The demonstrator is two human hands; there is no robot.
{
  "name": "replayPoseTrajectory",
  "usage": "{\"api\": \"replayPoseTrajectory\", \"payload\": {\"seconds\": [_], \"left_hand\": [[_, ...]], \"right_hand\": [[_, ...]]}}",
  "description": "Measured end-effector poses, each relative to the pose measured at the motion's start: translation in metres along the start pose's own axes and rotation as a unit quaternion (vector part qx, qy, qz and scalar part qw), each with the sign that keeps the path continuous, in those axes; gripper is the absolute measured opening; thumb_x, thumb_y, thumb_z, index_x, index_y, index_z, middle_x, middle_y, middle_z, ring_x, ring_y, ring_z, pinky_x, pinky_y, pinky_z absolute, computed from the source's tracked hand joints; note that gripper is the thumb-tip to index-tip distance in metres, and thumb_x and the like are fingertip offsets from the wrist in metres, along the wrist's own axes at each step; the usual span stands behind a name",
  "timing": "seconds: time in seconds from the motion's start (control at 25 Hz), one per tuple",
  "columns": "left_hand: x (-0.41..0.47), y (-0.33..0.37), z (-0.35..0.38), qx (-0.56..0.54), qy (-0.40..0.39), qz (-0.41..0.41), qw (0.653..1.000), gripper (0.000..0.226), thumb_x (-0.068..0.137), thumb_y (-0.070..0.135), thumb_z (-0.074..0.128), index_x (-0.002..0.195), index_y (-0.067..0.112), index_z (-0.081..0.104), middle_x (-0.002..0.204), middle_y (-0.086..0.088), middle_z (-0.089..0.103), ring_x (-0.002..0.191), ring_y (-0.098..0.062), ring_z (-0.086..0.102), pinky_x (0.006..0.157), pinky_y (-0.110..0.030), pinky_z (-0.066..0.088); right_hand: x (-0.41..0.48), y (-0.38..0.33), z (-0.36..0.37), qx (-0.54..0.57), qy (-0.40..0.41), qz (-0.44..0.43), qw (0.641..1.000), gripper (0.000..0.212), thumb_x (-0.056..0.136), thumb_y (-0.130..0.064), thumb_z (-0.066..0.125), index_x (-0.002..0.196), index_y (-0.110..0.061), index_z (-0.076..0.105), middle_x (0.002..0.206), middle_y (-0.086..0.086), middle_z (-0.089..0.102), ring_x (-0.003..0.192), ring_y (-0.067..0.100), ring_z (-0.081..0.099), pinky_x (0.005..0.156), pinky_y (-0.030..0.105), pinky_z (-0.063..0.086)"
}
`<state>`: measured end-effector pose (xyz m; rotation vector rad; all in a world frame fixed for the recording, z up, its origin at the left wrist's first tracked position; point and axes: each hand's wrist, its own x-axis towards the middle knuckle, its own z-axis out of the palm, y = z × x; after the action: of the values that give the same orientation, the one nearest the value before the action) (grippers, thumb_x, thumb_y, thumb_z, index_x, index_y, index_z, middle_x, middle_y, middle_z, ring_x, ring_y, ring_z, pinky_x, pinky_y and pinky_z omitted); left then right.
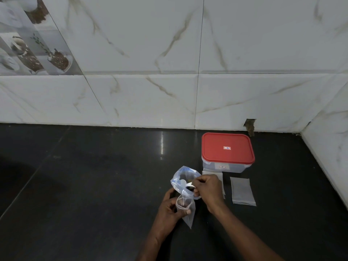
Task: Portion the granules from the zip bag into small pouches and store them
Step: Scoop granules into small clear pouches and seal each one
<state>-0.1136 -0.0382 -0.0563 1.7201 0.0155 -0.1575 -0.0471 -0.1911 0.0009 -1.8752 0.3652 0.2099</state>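
Seems early in portioning; gripping a small pouch (185,210) in the left hand (169,206), just under the zip bag (180,176); pinching what looks like a white scoop (185,183) at the bag's mouth with the right hand (209,189); yet to fill, flat pouches (243,191) on the tabletop (94,185); shut for now, red-lidded box (227,149).

A home kitchen corner. A glossy black stone countertop (94,185) fills the lower half and meets white marble-look wall tiles (141,44). At ten o'clock, a decorative tile (32,44) is printed with cups and coffee beans. At four o'clock, a clear plastic food box (222,166) with a red lid (227,147) stands near the wall.
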Motion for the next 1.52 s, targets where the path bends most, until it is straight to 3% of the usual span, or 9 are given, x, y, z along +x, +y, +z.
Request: {"api": "replayPoseTrajectory", "payload": {"seconds": [0.2,0.36,0.52,0.76,0.84,1.0,1.32,1.4,1.52], "left_hand": [[-0.003,0.000,0.000,0.000,0.025,0.008,1.000,0.034,0.071,0.021,0.081,0.101,0.035,0.081,0.148,0.018,0.041,0.132,0.008,0.047,0.098,-0.011,0.044],[-0.002,-0.001,-0.004,-0.013,0.034,0.006,0.999,0.032,0.073,0.013,0.083,0.105,0.017,0.081,0.148,0.023,0.039,0.128,0.012,0.050,0.096,-0.010,0.047],[-0.003,0.006,-0.008,-0.007,0.072,-0.014,0.997,0.036,0.063,0.033,0.086,0.099,0.030,0.081,0.137,0.021,0.048,0.119,0.010,0.056,0.091,-0.013,0.050],[0.003,0.012,-0.012,-0.016,0.083,-0.073,0.994,0.029,0.073,0.016,0.090,0.091,0.036,0.079,0.122,0.007,0.060,0.101,0.000,0.067,0.080,-0.017,0.055],[0.005,0.012,-0.014,-0.008,0.087,-0.084,0.993,0.031,0.073,0.016,0.089,0.099,0.028,0.077,0.119,0.004,0.062,0.096,0.002,0.068,0.076,-0.015,0.054],[0.006,0.010,-0.012,-0.006,0.073,-0.090,0.993,0.034,0.072,0.017,0.090,0.099,0.027,0.071,0.116,0.002,0.066,0.094,0.000,0.070,0.078,-0.020,0.056],[0.004,0.007,-0.011,-0.019,0.075,-0.088,0.993,0.042,0.054,0.044,0.092,0.092,0.042,0.075,0.114,-0.005,0.071,0.101,-0.016,0.073,0.091,-0.042,0.060],[0.004,0.009,-0.012,-0.008,0.068,-0.088,0.994,0.034,0.062,0.032,0.094,0.091,0.031,0.076,0.113,-0.004,0.070,0.097,-0.010,0.072,0.087,-0.033,0.060],[0.003,0.012,-0.013,-0.001,0.058,-0.095,0.994,0.029,0.073,0.012,0.089,0.097,0.020,0.074,0.106,0.005,0.068,0.089,0.002,0.070,0.076,-0.017,0.056]], "right_hand": [[0.001,0.002,-0.004,-0.031,0.039,-0.030,0.998,0.014,0.084,-0.006,0.068,0.073,-0.007,0.075,0.057,0.007,0.070,0.050,0.020,0.069,0.058,0.038,0.061],[-0.003,0.003,-0.008,-0.002,0.051,-0.011,0.999,0.017,0.083,-0.002,0.066,0.070,-0.009,0.075,0.056,0.008,0.069,0.047,0.018,0.067,0.051,0.029,0.058],[-0.011,-0.004,-0.021,0.055,0.049,-0.015,0.997,0.024,0.082,0.000,0.065,0.065,-0.013,0.075,0.056,0.010,0.067,0.046,0.020,0.063,0.058,0.042,0.058],[-0.054,-0.020,-0.040,0.031,0.008,-0.187,0.982,0.018,0.083,-0.004,0.070,0.078,-0.020,0.076,0.066,-0.001,0.070,0.053,0.012,0.065,0.056,0.028,0.057],[-0.064,-0.009,-0.038,-0.092,0.012,-0.317,0.944,0.012,0.084,-0.014,0.067,0.084,-0.023,0.075,0.076,-0.009,0.067,0.065,0.008,0.064,0.061,0.024,0.054],[-0.066,0.033,-0.030,-0.338,-0.009,-0.514,0.788,0.020,0.090,-0.019,0.056,0.107,-0.014,0.067,0.093,0.000,0.063,0.078,0.011,0.062,0.063,0.025,0.053],[-0.062,0.063,-0.036,-0.341,0.072,-0.569,0.745,0.022,0.092,-0.012,0.062,0.108,0.000,0.072,0.101,0.012,0.068,0.090,0.020,0.065,0.074,0.027,0.055],[-0.062,0.064,-0.034,-0.326,0.069,-0.558,0.760,0.022,0.092,-0.014,0.060,0.106,-0.003,0.073,0.101,0.008,0.067,0.090,0.016,0.064,0.075,0.025,0.054],[-0.061,0.043,-0.031,-0.189,0.095,-0.398,0.893,0.014,0.087,-0.014,0.065,0.097,-0.012,0.075,0.096,-0.003,0.067,0.090,0.001,0.061,0.083,0.012,0.049]]}}
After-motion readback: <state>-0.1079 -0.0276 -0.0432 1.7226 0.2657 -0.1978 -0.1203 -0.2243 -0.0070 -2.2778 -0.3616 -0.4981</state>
